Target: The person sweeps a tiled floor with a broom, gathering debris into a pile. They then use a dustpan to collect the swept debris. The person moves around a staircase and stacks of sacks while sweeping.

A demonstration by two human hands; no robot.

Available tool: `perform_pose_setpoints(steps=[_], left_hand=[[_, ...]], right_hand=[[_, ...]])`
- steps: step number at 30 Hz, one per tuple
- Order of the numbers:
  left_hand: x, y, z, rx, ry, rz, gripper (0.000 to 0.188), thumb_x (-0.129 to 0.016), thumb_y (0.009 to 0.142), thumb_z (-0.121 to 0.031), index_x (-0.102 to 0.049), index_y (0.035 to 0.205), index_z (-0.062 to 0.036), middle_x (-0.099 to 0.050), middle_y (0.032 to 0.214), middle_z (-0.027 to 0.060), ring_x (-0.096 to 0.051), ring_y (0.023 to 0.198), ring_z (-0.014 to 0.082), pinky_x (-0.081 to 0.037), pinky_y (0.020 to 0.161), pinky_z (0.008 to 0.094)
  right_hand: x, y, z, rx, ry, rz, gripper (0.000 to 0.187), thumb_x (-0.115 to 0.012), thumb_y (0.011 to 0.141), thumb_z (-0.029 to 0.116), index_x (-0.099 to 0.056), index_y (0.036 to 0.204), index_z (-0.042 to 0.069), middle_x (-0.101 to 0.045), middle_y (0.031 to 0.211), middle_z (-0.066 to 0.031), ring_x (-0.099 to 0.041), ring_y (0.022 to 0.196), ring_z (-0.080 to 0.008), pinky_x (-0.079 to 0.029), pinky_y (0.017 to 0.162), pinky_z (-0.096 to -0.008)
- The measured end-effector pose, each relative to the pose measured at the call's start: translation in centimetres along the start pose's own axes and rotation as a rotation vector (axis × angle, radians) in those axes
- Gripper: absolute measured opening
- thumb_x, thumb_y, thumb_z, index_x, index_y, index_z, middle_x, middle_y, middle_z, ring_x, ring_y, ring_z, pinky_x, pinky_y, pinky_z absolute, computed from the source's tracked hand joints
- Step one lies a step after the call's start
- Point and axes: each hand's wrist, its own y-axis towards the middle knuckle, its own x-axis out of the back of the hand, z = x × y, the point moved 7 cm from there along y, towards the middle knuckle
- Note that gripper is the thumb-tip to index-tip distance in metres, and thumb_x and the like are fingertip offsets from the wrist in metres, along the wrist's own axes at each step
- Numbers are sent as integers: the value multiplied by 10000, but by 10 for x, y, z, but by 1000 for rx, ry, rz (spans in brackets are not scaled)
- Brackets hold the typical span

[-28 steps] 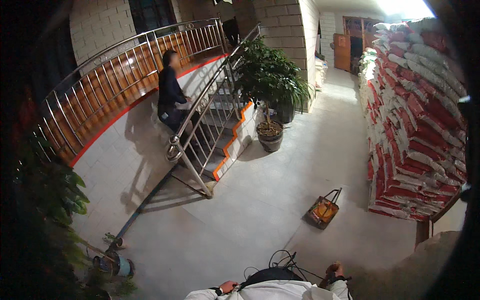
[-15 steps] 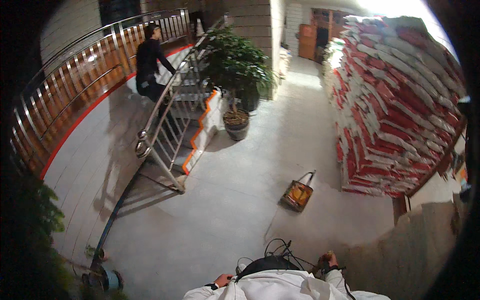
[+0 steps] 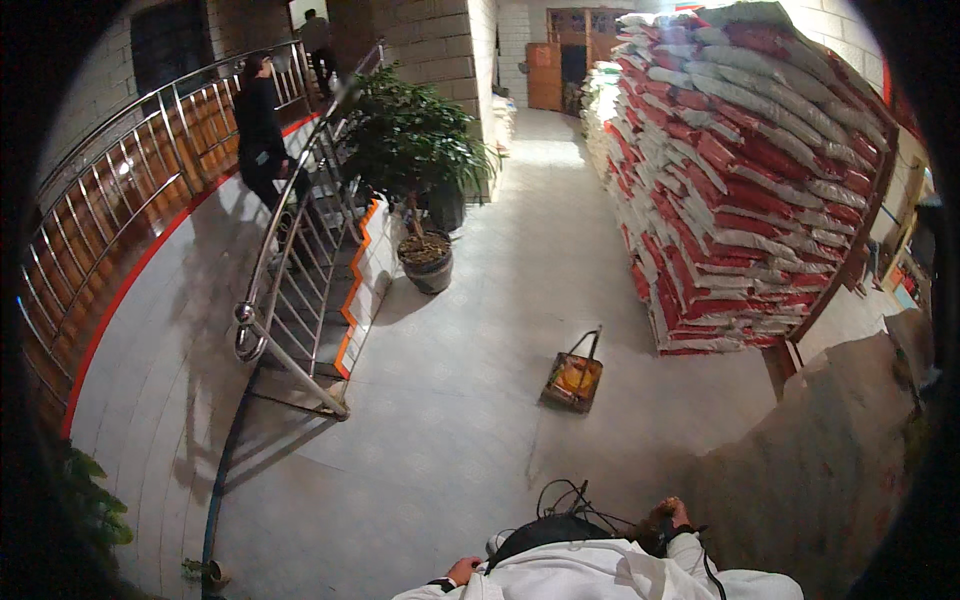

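Note:
My left hand [image 3: 463,571] is at the lower edge, close against the white clothing [image 3: 570,572] on my body. Its fingers are mostly hidden. To the right of my body, my right hand [image 3: 674,514] is held low with its fingers curled; whatever it may hold is too small to make out. Several thin black cables [image 3: 590,506] loop out between the hands, beside a dark rounded thing [image 3: 545,531] at my front. Ahead on the floor lies a boxy orange-and-dark thing with a long looped handle [image 3: 573,382], out of reach of both hands.
Red and white sacks [image 3: 735,200] are piled high on the right. A staircase with a metal railing [image 3: 290,300] rises on the left, where a person in dark clothes [image 3: 260,130] climbs. Another person [image 3: 318,50] stands farther up. A potted tree [image 3: 428,262] stands beside the steps.
My view has turned slightly right, so the stairs and sacks sit farther left. The climbing person is a bit higher up, and a second person now shows at the top. Both hands stay low.

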Motion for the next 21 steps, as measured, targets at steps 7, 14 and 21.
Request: perform_pose_setpoints(steps=[7, 14, 21], left_hand=[[-2, 8, 26, -99, -44, 46, 326, -610, 699, -242, -585, 950, -34, -621, 886, 154, -592, 811, 278, -446, 740, 346], [-5, -5, 63, -97, -70, 123, 346, -572, 706, -168, -553, 1033, -57, -609, 960, 119, -554, 910, 209, -393, 854, 318], [4, -12, 70, -60, -96, 98, 323, -521, 761, -211, -546, 1039, -50, -572, 1056, 133, -520, 984, 208, -372, 879, 321]], right_hand=[[21, 22, -42, -259, 377, 161, 197, -427, 841, 315, -467, 761, 140, -462, 753, -26, -484, 675, -157, -425, 657, -295], [-4, -31, -13, 156, -353, 114, 210, -422, 860, 291, -499, 845, 96, -518, 828, -55, -521, 756, -189, -452, 733, -329], [-67, -21, -16, -137, 257, 433, 286, -436, 866, 358, -502, 750, 106, -507, 672, -19, -516, 706, -179, -439, 700, -296]])
